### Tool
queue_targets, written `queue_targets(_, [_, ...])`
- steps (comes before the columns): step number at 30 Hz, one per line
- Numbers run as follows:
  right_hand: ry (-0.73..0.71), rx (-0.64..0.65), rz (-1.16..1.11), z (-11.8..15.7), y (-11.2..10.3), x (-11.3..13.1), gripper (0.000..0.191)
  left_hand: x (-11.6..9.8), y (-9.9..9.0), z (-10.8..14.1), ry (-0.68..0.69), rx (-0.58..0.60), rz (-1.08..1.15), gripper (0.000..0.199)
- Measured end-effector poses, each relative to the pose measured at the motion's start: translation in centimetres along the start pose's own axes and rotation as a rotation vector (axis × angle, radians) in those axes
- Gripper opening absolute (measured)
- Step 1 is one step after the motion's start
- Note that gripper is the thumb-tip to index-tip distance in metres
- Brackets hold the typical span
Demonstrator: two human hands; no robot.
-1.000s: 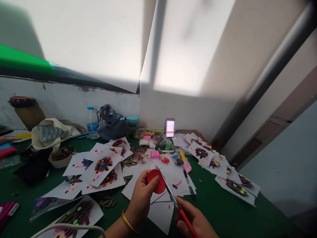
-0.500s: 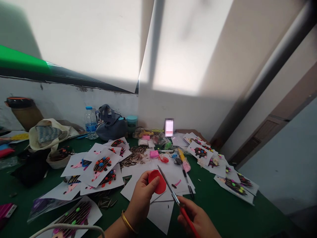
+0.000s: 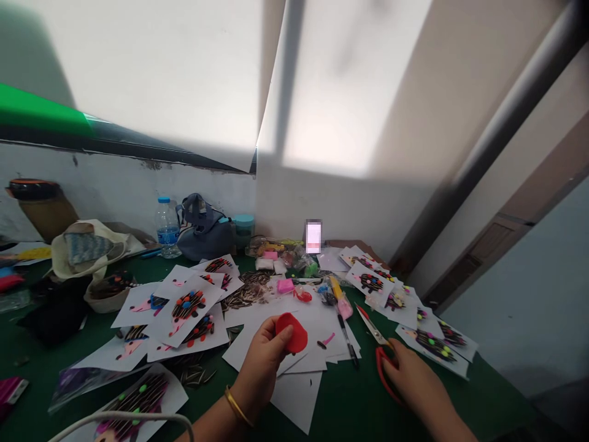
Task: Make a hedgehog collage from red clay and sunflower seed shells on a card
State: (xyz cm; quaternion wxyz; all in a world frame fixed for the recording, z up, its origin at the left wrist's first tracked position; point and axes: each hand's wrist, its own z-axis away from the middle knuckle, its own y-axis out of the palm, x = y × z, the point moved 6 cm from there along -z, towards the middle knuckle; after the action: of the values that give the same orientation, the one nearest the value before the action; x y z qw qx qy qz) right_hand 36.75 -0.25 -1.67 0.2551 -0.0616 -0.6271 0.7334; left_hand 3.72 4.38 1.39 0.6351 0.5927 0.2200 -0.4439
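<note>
Red disc (image 3: 298, 332) is pinched between thumb and fingers of the left hand (image 3: 264, 356). To its right, beyond the pen (image 3: 348, 342), the right hand (image 3: 411, 371) grasps the scissors (image 3: 377, 335) by the handles (contact with the table (image 3: 350, 405) cannot be confirmed). The long axis slants forward and left from the right hand; the blades stand apart from the disc.

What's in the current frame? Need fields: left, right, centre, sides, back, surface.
left: left hand holds red disc
right: right hand at red-handled scissors, grip unclear
centre: white paper, black pen, pink block
sides: decorated sheets, both sides
back: capped bottle, blue-grey bag
surface: green tabletop
</note>
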Motion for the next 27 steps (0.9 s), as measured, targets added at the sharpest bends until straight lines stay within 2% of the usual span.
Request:
queue_targets(3, [-0.050, -0.033, 0.097, -0.5, 0.2, 0.2, 0.056, 0.1, -0.2, -0.2, -0.012, -0.005, -0.004, 0.034])
queue_targets(6, [-0.066, -0.004, 0.184, -0.9, -0.3, 0.4, 0.054, 0.0, -0.1, -0.2, -0.001, -0.001, -0.001, 0.032])
queue_targets(9, [-0.051, 0.047, 0.250, -0.8, -1.8, 1.1, 0.045, -0.1, -0.1, -0.1, -0.009, -0.007, -0.013, 0.032])
queue_targets(11, [-0.061, 0.004, 0.238, -0.1, -3.2, 2.5, 0.040, 0.0, 0.0, -0.1, -0.019, -0.017, -0.042, 0.032])
queue_targets(13, [-0.179, -0.078, 0.108, 1.3, -4.1, 5.3, 0.039, 0.1, 0.1, 0.0, -0.024, -0.012, -0.058, 0.032])
queue_targets(14, [-0.259, -0.079, -0.031, 2.1, -4.1, 7.1, 0.039, 0.3, 0.2, 0.0, -0.023, -0.001, -0.059, 0.031])
queue_targets(18, [-0.555, 0.169, -0.603, 5.4, -1.7, 14.5, 0.042, 0.5, 0.4, 0.0, 0.046, 0.061, -0.072, 0.025])
queue_targets(20, [-0.645, 0.212, -0.753, 6.2, -0.9, 17.2, 0.033, 0.5, 0.4, -0.2, 0.085, 0.077, -0.091, 0.023])
queue_targets(22, [-0.679, 0.180, -0.843, 5.9, -0.5, 18.9, 0.020, 0.4, 0.2, -0.4, 0.107, 0.063, -0.116, 0.023])
queue_targets(27, [-0.751, 0.064, -0.842, 4.1, -0.1, 20.4, 0.015, -1.0, -0.8, -0.9, 0.210, -0.076, -0.236, 0.044])
